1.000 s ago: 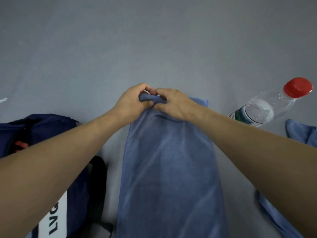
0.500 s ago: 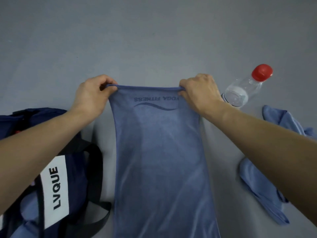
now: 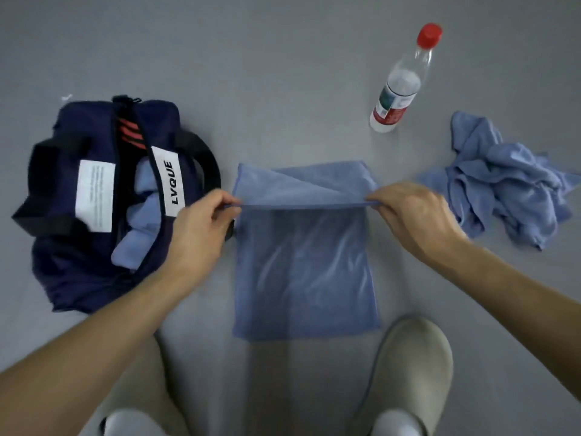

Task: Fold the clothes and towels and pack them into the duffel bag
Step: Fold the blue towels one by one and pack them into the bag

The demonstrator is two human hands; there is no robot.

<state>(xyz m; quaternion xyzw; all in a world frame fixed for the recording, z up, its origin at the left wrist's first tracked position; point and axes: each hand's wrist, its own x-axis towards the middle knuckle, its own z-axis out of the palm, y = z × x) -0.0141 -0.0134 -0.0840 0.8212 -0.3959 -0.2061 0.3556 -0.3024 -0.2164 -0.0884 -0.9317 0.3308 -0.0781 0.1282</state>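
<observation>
View from above, looking down at a grey floor. Two bare forearms reach in from the bottom corners, both cut off by the frame edge. The left hand is turned knuckles up, with thumb and curled fingers pinching the left end of a fold in a light blue towel. The right hand mirrors it, with the back of the hand facing the camera and the fingertips closed on the right end of the same fold. The fold is stretched taut and level between the two hands. One layer of the towel falls toward the person and another lies beyond the fold (whether the near layer touches the floor is unclear).

Just left of the left hand sits a navy duffel bag, unzipped and labelled LVQUE, with folded pale blue cloth inside. The wrist hides part of the bag's near side. To the right lies a crumpled heap of blue cloths, partly behind the right hand. A clear water bottle with a red cap lies farther back. Beige trouser knees fill the lower edge, blurred.
</observation>
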